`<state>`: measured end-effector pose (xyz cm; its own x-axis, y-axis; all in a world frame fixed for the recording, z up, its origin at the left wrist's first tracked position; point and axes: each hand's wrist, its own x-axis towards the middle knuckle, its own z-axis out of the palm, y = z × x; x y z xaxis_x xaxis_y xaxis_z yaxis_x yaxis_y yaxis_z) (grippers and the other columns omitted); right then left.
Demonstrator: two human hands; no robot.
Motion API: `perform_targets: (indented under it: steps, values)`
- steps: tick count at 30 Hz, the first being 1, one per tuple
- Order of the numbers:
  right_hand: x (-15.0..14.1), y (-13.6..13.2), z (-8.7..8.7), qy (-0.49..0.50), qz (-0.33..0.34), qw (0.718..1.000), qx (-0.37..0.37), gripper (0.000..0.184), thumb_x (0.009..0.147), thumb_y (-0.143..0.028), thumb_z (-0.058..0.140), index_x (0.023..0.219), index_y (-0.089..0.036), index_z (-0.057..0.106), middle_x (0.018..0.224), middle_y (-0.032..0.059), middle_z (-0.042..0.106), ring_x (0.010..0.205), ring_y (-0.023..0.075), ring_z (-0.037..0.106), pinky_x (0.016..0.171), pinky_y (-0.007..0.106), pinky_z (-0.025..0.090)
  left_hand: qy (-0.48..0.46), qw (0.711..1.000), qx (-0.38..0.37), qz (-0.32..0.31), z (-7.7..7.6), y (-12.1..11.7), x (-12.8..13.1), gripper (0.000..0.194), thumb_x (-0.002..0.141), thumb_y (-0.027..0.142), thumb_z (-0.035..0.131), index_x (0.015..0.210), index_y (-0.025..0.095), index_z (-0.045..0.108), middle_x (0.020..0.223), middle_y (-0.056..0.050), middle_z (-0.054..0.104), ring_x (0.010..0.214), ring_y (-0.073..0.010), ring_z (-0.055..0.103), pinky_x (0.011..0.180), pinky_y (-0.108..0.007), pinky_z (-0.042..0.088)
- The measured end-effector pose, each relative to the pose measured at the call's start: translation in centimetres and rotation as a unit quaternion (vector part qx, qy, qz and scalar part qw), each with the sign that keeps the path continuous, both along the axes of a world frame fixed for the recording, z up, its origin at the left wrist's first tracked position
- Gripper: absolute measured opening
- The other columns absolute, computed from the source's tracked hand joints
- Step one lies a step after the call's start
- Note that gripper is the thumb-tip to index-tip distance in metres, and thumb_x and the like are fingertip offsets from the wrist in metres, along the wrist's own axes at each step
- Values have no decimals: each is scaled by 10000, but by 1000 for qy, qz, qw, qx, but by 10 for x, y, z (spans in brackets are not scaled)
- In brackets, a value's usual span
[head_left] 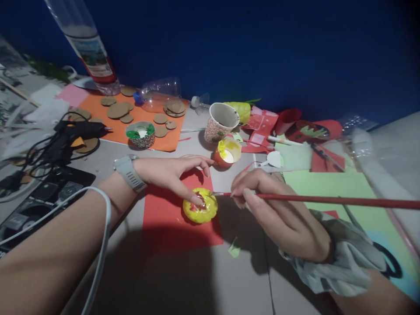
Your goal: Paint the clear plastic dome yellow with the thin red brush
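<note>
The right hand [278, 210] is pinching a red paintbrush [311, 199] close to its bristles, probably for finer control, its tip meeting the yellow-painted piece's edge. The left hand [170, 173] is pressing its thumb onto that yellow-painted piece [207, 211], seemingly steadying it, fingers spread and grasping nothing. The piece is lying on red paper [157, 223], which is perhaps catching drips. Beyond, a yellow-smeared paint cup [222, 160] is standing within easy dipping reach.
</note>
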<state>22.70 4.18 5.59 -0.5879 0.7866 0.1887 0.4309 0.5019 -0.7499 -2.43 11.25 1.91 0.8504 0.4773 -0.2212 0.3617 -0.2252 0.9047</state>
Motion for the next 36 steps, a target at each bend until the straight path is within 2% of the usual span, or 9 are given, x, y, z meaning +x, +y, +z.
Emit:
perform_targets:
  steps: [4, 7, 11, 15, 19, 22, 25, 28, 36]
  values:
    - [-1, 0, -2, 98, -81, 992, 8, 180, 1015, -271, 435, 893, -236, 562, 776, 15, 571, 717, 185, 570, 698, 349, 480, -16, 1000, -9, -4, -1, 1, -1, 460, 770, 402, 794, 1080, 227, 502, 1601, -94, 261, 1452, -265, 313, 1166, -376, 303]
    - [-3, -1, -3, 159, -110, 981, 9, 170, 1012, -258, 460, 888, -236, 574, 823, 15, 564, 688, 162, 539, 651, 328, 452, -51, 998, -40, -6, -3, 3, -3, 407, 822, 386, 740, 1093, 244, 471, 1601, -70, 265, 1431, -230, 329, 1159, -369, 312]
    - [-3, -5, 2, 113, -126, 986, 11, 150, 1017, -254, 458, 912, -235, 564, 797, 19, 576, 679, 167, 558, 623, 323, 459, -81, 994, -78, -11, -5, 6, -7, 287, 866, 308, 666, 1073, 243, 479, 1598, -51, 285, 1418, -219, 339, 1130, -371, 347]
    - [-5, -13, 9, -7, -62, 997, 42, 96, 982, -179, 483, 920, -228, 536, 811, 31, 627, 722, 177, 610, 633, 312, 477, -105, 989, -107, 6, -5, 6, -8, 239, 871, 237, 607, 1080, 238, 492, 1581, -52, 334, 1407, -214, 345, 1088, -365, 378]
    - [-8, -16, 11, -44, 5, 996, 77, 128, 920, -103, 513, 935, -229, 499, 839, 23, 644, 730, 162, 601, 638, 276, 477, -103, 989, -110, 3, -4, 5, -7, 249, 867, 261, 628, 1068, 230, 484, 1578, -70, 330, 1340, -214, 407, 1063, -368, 391]
    - [-10, -15, 10, -40, 10, 994, 99, 144, 907, -86, 497, 915, -230, 493, 814, 22, 644, 690, 160, 588, 624, 271, 475, -98, 992, -84, -11, -4, 5, -5, 320, 840, 308, 676, 1072, 236, 467, 1576, -77, 310, 1349, -225, 401, 1079, -381, 385]
    - [-12, -13, 10, -46, 7, 993, 104, 140, 906, -90, 486, 905, -229, 502, 810, 33, 658, 674, 168, 598, 603, 278, 474, -59, 997, -45, -16, -4, 4, -4, 407, 791, 366, 736, 1071, 242, 468, 1556, -73, 321, 1408, -253, 340, 1131, -404, 341]
    - [-12, -13, 10, -45, 15, 992, 114, 134, 900, -94, 485, 887, -226, 505, 783, 29, 655, 642, 160, 591, 581, 275, 468, -27, 999, -13, -17, -5, 4, -3, 470, 747, 408, 773, 1077, 239, 484, 1550, -74, 320, 1409, -278, 343, 1152, -422, 328]
    - [-12, -17, 16, -55, 25, 991, 123, 145, 911, -86, 468, 900, -230, 475, 768, 11, 619, 665, 149, 591, 606, 267, 481, -14, 1000, 4, -24, -6, 4, -3, 477, 760, 436, 752, 1102, 234, 487, 1544, -90, 311, 1395, -302, 352, 1152, -455, 317]
